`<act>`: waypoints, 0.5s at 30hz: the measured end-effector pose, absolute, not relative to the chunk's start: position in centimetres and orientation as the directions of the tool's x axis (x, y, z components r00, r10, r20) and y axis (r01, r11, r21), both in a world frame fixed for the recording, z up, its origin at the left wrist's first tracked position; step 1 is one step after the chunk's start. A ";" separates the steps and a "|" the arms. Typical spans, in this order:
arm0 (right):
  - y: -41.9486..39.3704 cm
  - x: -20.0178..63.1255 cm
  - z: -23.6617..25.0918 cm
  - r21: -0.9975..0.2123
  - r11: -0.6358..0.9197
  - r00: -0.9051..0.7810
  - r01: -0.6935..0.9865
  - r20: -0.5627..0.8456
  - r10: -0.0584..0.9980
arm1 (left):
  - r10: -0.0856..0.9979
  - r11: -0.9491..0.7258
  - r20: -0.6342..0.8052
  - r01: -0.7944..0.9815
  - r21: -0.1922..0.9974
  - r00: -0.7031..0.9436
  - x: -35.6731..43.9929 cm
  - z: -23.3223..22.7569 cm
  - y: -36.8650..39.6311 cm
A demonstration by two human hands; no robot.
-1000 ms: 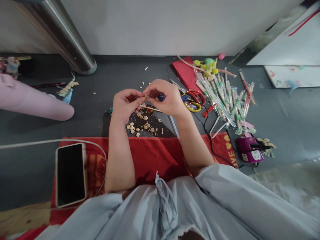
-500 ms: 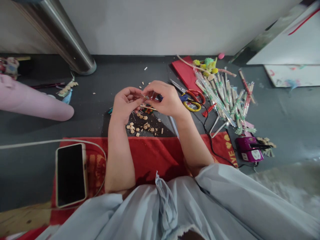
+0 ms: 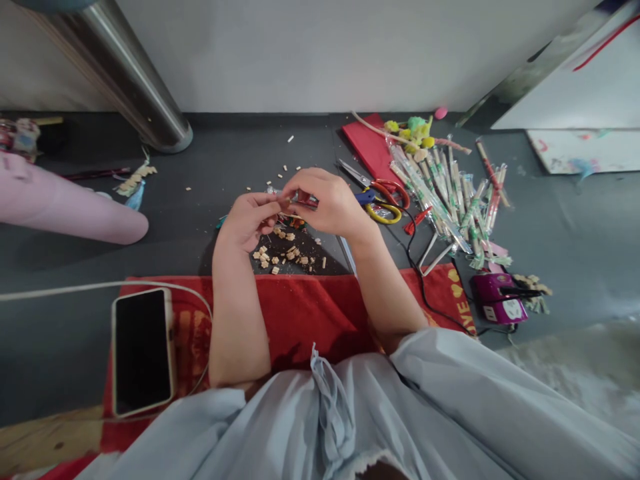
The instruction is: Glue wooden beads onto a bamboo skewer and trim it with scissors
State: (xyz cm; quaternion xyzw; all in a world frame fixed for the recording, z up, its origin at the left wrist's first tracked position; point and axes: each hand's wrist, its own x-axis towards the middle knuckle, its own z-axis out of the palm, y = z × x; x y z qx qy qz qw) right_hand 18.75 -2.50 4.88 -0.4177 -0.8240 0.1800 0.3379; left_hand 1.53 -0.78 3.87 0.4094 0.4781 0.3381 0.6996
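Note:
My left hand (image 3: 250, 219) and my right hand (image 3: 325, 200) meet fingertip to fingertip above the dark table. Both are closed in a pinch on something tiny that I cannot make out. Below them lie small pale wooden pieces (image 3: 295, 254) with crumbs scattered round. A thin light stick shows just under my right fingers, and I cannot tell whether it is held. Scissors (image 3: 354, 172) with red handles lie right of my right hand, beside a blue-and-yellow-handled tool (image 3: 384, 213). A red tassel (image 3: 417, 220) lies farther right.
A red towel (image 3: 310, 313) lies under my forearms, with a phone (image 3: 143, 352) on its left. Wrapped sticks (image 3: 453, 193) are heaped at right near a purple device (image 3: 499, 298). A pink cylinder (image 3: 70, 203) and a metal post (image 3: 135, 80) stand at left.
My left hand has lowered and shifted slightly left. My right hand has dropped a little, and its fingers have changed position. The fingertips of both stay together.

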 end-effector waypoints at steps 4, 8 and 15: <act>-2.7 18.4 5.0 -0.577 0.583 -0.430 0.572 0.395 0.812 | 0.850 0.482 -0.437 -0.098 0.871 0.296 1.5 3.9 -0.7; -2.7 18.2 4.9 -0.570 0.587 -0.435 0.576 0.394 0.810 | 0.846 0.489 -0.444 -0.096 0.867 0.293 1.5 4.0 -0.6; -2.6 18.1 5.0 -0.537 0.567 -0.409 0.625 0.393 0.824 | 0.900 0.414 -0.383 -0.133 0.900 0.208 1.8 3.7 -0.4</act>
